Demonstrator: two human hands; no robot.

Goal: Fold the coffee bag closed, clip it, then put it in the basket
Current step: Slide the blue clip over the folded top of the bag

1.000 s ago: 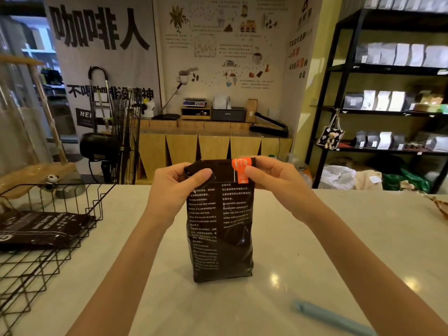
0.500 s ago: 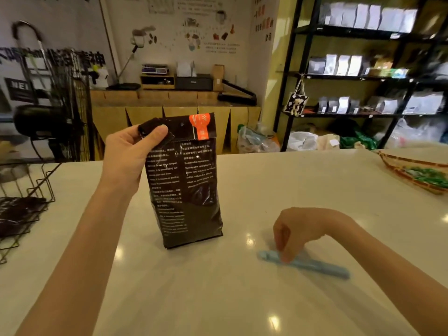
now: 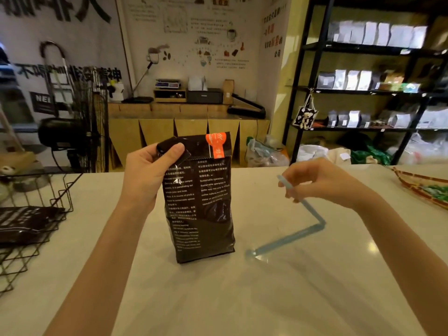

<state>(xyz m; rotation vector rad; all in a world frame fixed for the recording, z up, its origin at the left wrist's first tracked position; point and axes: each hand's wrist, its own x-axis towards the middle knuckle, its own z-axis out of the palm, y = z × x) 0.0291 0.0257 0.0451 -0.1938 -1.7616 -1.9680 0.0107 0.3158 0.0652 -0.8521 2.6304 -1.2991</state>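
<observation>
standing upright at centre frame on the pale glossy counter (image 3: 242,299), the dark brown foil coffee bag with white print and an orange label (image 3: 200,202). pinched at its folded top, upper left corner, by the left hand (image 3: 145,174): thumb across the front, fingers curled behind, clenched on the fold. held so, probably, to keep the fold from springing open and to keep the tall bag from tipping.

lifting at right of centre, the long pale blue plastic sealing clip (image 3: 294,230). grasped at one end by the right hand (image 3: 315,184), fingertips closed around the upper arm of it. opened into a v shape, hinge low at the right, the lower arm slanting down with its tip touching the counter just beside the bag base. opened wide, it seems, so that the fold can slide between the two arms.

waiting at the left edge of the frame, the black wire basket (image 3: 36,214), well apart from the bag, with another dark bag (image 3: 26,224) already lying inside.

judging from this: fold done, clip not yet on, basket step not begun. needing next a level approach of the clip along the fold.
</observation>
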